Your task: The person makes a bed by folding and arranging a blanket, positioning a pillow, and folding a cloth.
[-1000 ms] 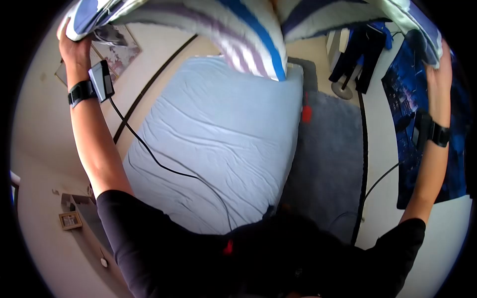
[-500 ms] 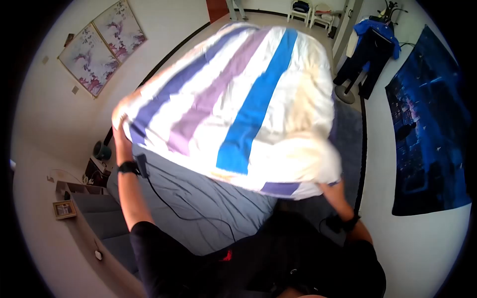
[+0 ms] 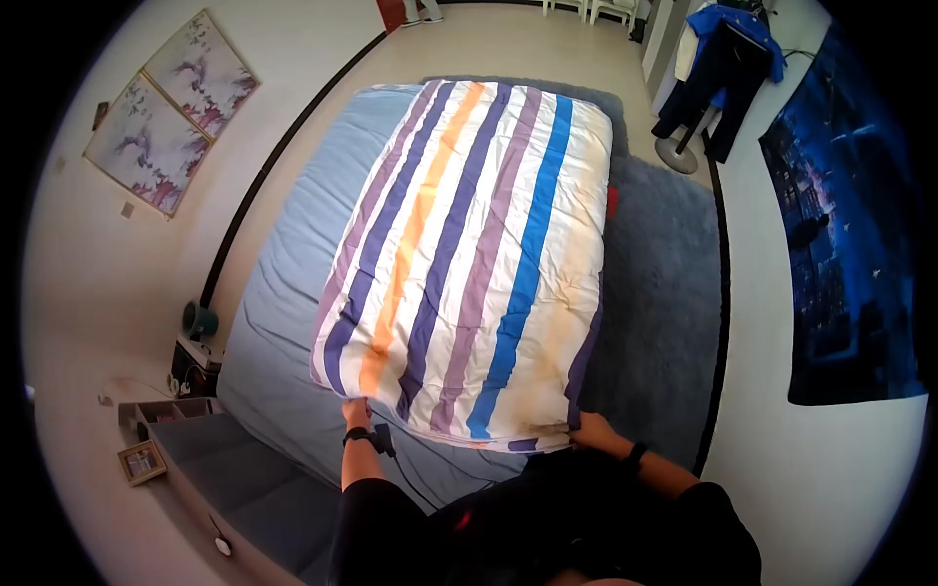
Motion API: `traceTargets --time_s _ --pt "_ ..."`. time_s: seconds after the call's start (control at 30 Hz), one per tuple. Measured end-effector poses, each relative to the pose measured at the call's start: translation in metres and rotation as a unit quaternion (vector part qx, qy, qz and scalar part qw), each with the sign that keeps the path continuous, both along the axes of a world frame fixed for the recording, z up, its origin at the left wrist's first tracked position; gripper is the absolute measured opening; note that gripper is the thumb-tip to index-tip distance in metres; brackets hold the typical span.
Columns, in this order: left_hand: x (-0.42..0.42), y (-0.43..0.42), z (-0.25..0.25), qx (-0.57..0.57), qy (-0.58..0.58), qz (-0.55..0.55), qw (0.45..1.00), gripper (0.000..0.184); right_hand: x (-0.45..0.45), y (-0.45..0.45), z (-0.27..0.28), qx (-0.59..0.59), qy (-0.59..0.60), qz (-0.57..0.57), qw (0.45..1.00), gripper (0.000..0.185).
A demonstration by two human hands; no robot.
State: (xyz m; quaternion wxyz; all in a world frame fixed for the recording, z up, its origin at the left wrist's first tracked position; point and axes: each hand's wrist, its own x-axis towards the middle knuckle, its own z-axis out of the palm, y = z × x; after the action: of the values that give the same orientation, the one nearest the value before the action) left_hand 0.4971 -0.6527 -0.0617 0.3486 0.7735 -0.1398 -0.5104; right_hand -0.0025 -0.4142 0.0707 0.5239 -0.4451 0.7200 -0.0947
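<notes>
A striped quilt (image 3: 459, 264) in white, purple, orange and blue lies spread over the right part of a bed with a light blue sheet (image 3: 283, 283). My left hand (image 3: 356, 412) is closed on the quilt's near edge, left of its middle. At the near right corner my right hand (image 3: 594, 430) grips the same edge. The fingertips of both hands are partly hidden by the cloth. Each wrist wears a black strap, and a cable runs from the left one.
A grey headboard (image 3: 244, 469) borders the bed at lower left. Right of the bed lies a grey rug (image 3: 664, 283). A clothes stand (image 3: 677, 154) with hanging clothes is at upper right. Another person's legs (image 3: 420, 14) show at the far top.
Both hands have come down from high up toward my body and closer together. The quilt, raised and billowing before, now lies flat on the bed.
</notes>
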Motion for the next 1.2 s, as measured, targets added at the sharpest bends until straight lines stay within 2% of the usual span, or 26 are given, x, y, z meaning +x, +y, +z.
traceTargets --time_s 0.03,0.07,0.1,0.13,0.2,0.23,0.27,0.3,0.33,0.37,0.4,0.43,0.5,0.53,0.6,0.63,0.7,0.77,0.83,0.87,0.9,0.93,0.97,1.03,1.1,1.2 --pt "0.0 0.009 0.003 -0.028 -0.068 -0.024 0.997 0.034 0.003 0.004 -0.002 0.003 -0.001 -0.002 1.0 0.031" --pt "0.007 0.01 -0.001 -0.026 -0.068 -0.026 0.997 0.034 0.009 0.004 0.007 -0.007 -0.039 -0.008 0.999 0.03" --pt "0.015 0.007 -0.008 0.001 -0.155 -0.129 0.979 0.047 0.012 0.002 0.013 -0.018 -0.075 -0.013 0.997 0.028" --pt "0.019 0.006 -0.018 0.027 -0.24 -0.23 0.943 0.061 0.013 -0.002 0.009 -0.02 -0.047 0.027 0.998 0.028" --pt "0.012 0.011 -0.042 -0.066 -0.312 -0.429 0.845 0.079 0.016 -0.012 0.012 -0.069 0.01 0.073 0.995 0.029" --pt "-0.013 0.022 -0.057 -0.21 -0.381 -0.464 0.772 0.079 0.017 -0.019 0.014 -0.117 0.066 0.119 0.984 0.03" --pt "-0.094 0.024 0.047 0.051 -0.196 -0.501 0.842 0.079 0.016 -0.026 0.017 -0.116 0.065 0.122 0.984 0.03" --pt "-0.121 0.047 0.016 -0.238 -0.326 -0.571 0.715 0.074 0.017 -0.033 0.023 -0.101 0.049 0.124 0.986 0.031" --pt "-0.178 0.068 0.062 -0.246 -0.107 -0.571 0.776 0.075 0.019 -0.041 0.029 -0.086 0.033 0.125 0.988 0.033" --pt "-0.226 0.088 0.126 -0.135 -0.089 -0.692 0.703 0.083 0.021 -0.046 0.036 -0.086 0.029 0.125 0.988 0.033" --pt "-0.257 0.109 0.145 -0.019 0.265 -0.681 0.682 0.09 0.024 -0.049 0.044 -0.064 -0.02 0.095 0.993 0.033" --pt "-0.284 0.143 0.131 -0.229 0.142 -0.75 0.604 0.095 0.025 -0.053 0.053 -0.042 -0.067 0.064 0.995 0.033" --pt "-0.32 0.166 0.179 -0.118 -0.056 -0.84 0.527 0.103 0.02 -0.053 0.066 -0.059 -0.063 0.084 0.993 0.033" --pt "-0.322 0.173 0.131 -0.254 -0.057 -0.783 0.565 0.104 0.012 -0.048 0.064 -0.056 -0.085 0.089 0.991 0.034" --pt "-0.325 0.174 0.139 -0.27 0.021 -0.621 0.735 0.104 -0.002 -0.039 0.043 -0.055 -0.125 0.109 0.985 0.037" --pt "-0.324 0.17 0.143 -0.335 -0.058 -0.608 0.718 0.104 -0.009 -0.035 0.023 -0.048 -0.147 0.124 0.98 0.039" --pt "-0.326 0.157 0.166 -0.455 -0.211 -0.622 0.602 0.102 -0.011 -0.046 0.044 0.003 -0.154 0.174 0.973 0.038" --pt "-0.329 0.15 0.177 -0.387 -0.187 -0.628 0.649 0.074 -0.018 -0.057 0.052 -0.032 -0.167 0.233 0.958 0.035" --pt "-0.331 0.144 0.167 -0.352 -0.193 -0.596 0.696 0.06 -0.036 -0.076 0.073 -0.148 -0.185 0.27 0.933 0.034" --pt "-0.335 0.14 0.163 -0.374 -0.227 -0.543 0.717 0.056 -0.046 -0.084 0.082 -0.117 -0.259 0.228 0.931 0.034" --pt "-0.34 0.138 0.166 -0.39 -0.259 -0.489 0.736 0.052 -0.056 -0.086 0.077 -0.193 -0.327 0.152 0.913 0.038" --pt "-0.344 0.135 0.17 -0.328 -0.276 -0.486 0.761 0.051 -0.072 -0.092 0.051 -0.166 -0.352 0.106 0.915 0.043" --pt "-0.347 0.131 0.176 -0.264 -0.293 -0.48 0.783 0.05 -0.091 -0.103 0.048 -0.191 -0.301 0.084 0.931 0.043" --pt "-0.354 0.126 0.177 -0.239 -0.312 -0.447 0.803 0.05 -0.125 -0.117 0.015 -0.174 -0.348 -0.117 0.914 0.037" --pt "-0.367 0.119 0.185 -0.279 -0.276 -0.392 0.832 0.05 -0.164 -0.127 -0.024 -0.063 -0.299 -0.267 0.914 0.044" --pt "-0.388 0.103 0.213 -0.248 -0.288 -0.385 0.841 0.048 -0.205 -0.146 -0.059 0.178 -0.382 -0.415 0.806 0.084"
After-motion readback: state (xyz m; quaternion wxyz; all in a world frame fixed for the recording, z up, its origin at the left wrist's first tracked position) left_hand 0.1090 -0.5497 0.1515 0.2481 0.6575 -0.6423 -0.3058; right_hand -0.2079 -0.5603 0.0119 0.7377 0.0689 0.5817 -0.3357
